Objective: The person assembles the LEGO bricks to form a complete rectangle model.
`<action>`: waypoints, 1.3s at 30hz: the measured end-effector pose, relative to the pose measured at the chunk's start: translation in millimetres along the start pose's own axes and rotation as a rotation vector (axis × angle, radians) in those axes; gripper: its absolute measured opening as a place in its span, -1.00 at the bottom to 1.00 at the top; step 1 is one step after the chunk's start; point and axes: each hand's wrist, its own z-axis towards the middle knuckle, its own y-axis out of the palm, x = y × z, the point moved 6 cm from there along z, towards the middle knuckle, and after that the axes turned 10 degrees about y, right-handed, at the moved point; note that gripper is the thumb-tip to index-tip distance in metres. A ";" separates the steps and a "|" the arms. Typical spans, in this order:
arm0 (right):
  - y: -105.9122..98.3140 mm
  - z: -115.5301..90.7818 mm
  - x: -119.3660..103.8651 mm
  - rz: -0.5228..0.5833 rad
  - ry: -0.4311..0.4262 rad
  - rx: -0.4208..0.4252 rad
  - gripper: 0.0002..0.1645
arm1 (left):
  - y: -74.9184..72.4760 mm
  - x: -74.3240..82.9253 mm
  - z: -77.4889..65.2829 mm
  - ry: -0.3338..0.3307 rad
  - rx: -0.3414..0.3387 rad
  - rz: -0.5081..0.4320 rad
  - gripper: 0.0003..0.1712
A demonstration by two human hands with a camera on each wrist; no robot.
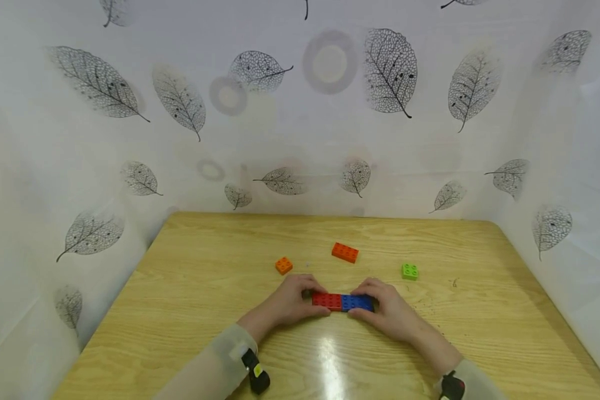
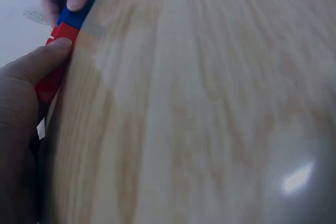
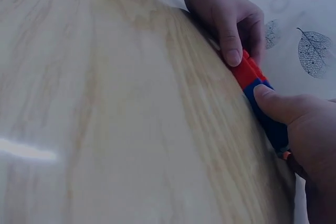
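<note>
A red toy building brick point(image 1: 327, 301) and a blue toy building brick point(image 1: 357, 303) sit end to end in a row, studs up, at the middle of the table. My left hand point(image 1: 297, 300) grips the red brick between thumb and fingers from its left end. From the other side, my right hand point(image 1: 387, 308) grips the blue brick, with the thumb on its near face. In the left wrist view, the left thumb lies against the red brick point(image 2: 52, 80). The right wrist view has the two bricks' ends meeting, the blue brick point(image 3: 270, 124) partly hidden by the right hand.
Beyond the hands lie a small orange brick point(image 1: 284, 265), an orange-red brick point(image 1: 345, 253) and a small lime green brick point(image 1: 409, 271). The wooden table point(image 1: 205, 261) is bordered by a white leaf-print curtain point(image 1: 300, 128) at the back and sides.
</note>
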 end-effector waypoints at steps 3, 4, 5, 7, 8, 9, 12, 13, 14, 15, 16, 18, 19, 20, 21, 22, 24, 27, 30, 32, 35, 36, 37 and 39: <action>-2.6 2.9 0.4 0.015 0.024 -0.006 -0.43 | 0.6 -1.0 -0.9 0.007 0.006 0.002 -0.60; -4.1 4.0 0.3 0.019 0.032 -0.008 -0.40 | 0.7 -1.2 -1.0 0.012 0.007 0.003 -0.60; -5.8 5.6 -0.1 0.021 0.041 -0.007 -0.37 | 0.9 -1.3 -1.0 0.018 0.009 0.004 -0.60; -9.9 9.3 -1.6 0.017 0.050 0.000 -0.35 | 0.6 -1.2 -1.0 0.027 0.014 0.005 -0.60; -12.1 11.7 -2.9 0.011 0.048 0.009 -0.34 | 0.2 -0.9 -1.2 0.030 0.016 0.010 -0.60; -14.3 14.7 -4.2 0.008 0.042 0.019 -0.35 | -0.5 -0.8 -1.4 0.030 0.020 0.014 -0.60; -22.7 23.8 -8.1 -0.010 0.012 0.059 -0.39 | -2.0 0.9 -0.9 0.026 0.026 0.026 -0.59; -25.3 27.0 -9.2 -0.007 0.000 0.070 -0.40 | -2.4 0.9 -1.0 0.023 0.027 0.027 -0.59; -27.5 30.2 -10.0 -0.012 -0.006 0.080 -0.41 | -2.7 0.9 -1.2 0.019 0.027 0.028 -0.59; -29.6 33.3 -10.3 -0.010 -0.009 0.086 -0.41 | -2.9 0.8 -1.5 0.015 0.027 0.028 -0.59; -31.5 36.2 -10.7 -0.014 -0.008 0.092 -0.42 | -3.2 0.8 -1.7 0.013 0.026 0.026 -0.59; -34.7 41.6 -10.8 -0.016 -0.010 0.098 -0.41 | -3.1 0.9 -2.1 0.009 0.024 0.015 -0.59; -35.9 44.1 -10.6 -0.021 -0.011 0.100 -0.40 | -2.9 0.7 -2.1 0.007 0.023 0.008 -0.59; -37.0 46.5 -10.4 -0.030 -0.008 0.103 -0.39 | -2.7 0.9 -2.1 0.007 0.023 0.002 -0.59; -37.9 48.8 -9.9 -0.029 -0.010 0.104 -0.38 | -2.5 1.1 -2.0 0.006 0.022 -0.004 -0.59; -38.3 51.2 -9.0 -0.040 -0.011 0.107 -0.38 | -2.3 1.3 -2.0 0.006 0.022 -0.010 -0.59; -38.8 55.7 -6.3 -0.052 -0.002 0.108 -0.37 | -1.6 1.1 -1.9 0.006 0.022 -0.016 -0.60; -37.9 62.0 -0.1 -0.065 0.034 0.102 -0.35 | -1.2 0.7 -2.0 0.003 0.022 -0.019 -0.59; -35.9 67.5 6.0 -0.071 0.077 0.088 -0.32 | -0.8 0.6 -2.6 0.002 0.022 -0.022 -0.59; -34.1 70.9 10.5 -0.072 0.115 0.076 -0.30 | -0.4 -0.7 -3.3 0.000 0.023 -0.022 -0.59; -31.8 75.6 16.9 -0.071 0.157 0.062 -0.28 | 0.0 -1.3 -3.8 -0.005 0.020 -0.018 -0.59; -31.2 77.1 19.0 -0.072 0.171 0.058 -0.28 | 0.0 -1.2 -3.8 -0.007 0.019 -0.015 -0.58; -30.7 78.5 20.9 -0.073 0.182 0.056 -0.27 | 0.0 -1.3 -3.7 -0.006 0.019 -0.012 -0.58; -29.8 81.4 23.5 -0.079 0.189 0.053 -0.28 | -0.6 -0.4 -3.6 -0.005 0.019 -0.009 -0.58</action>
